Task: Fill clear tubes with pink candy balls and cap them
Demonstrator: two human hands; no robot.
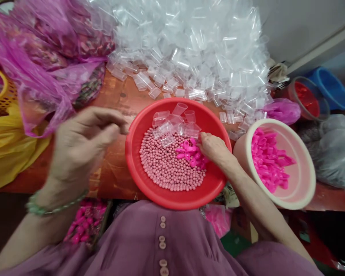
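A red basin (pixel 135 176) holds many small dusty-pink beads (pixel 172 168), a few clear plastic tubes (pixel 179 109) at its far side and a small heap of bright pink plastic pieces (pixel 189 149). My right hand (pixel 214 147) reaches into the basin at its right side, fingers closed beside the pink pieces and a clear tube; what they grip is hidden. To the left of the basin, my left hand (pixel 86 145) hangs in the air, slightly blurred. Its fingers are bent, with a gap between thumb and forefinger and nothing visible there.
Clear tubes are piled high (pixel 186 50) behind the basin. At right stands a cream bucket (pixel 307 180) of bright pink pieces. Purple plastic bags (pixel 51 88), a yellow bag (pixel 14 149) and a yellow basket (pixel 2 96) crowd the left. A blue tub (pixel 330 88) stands back right.
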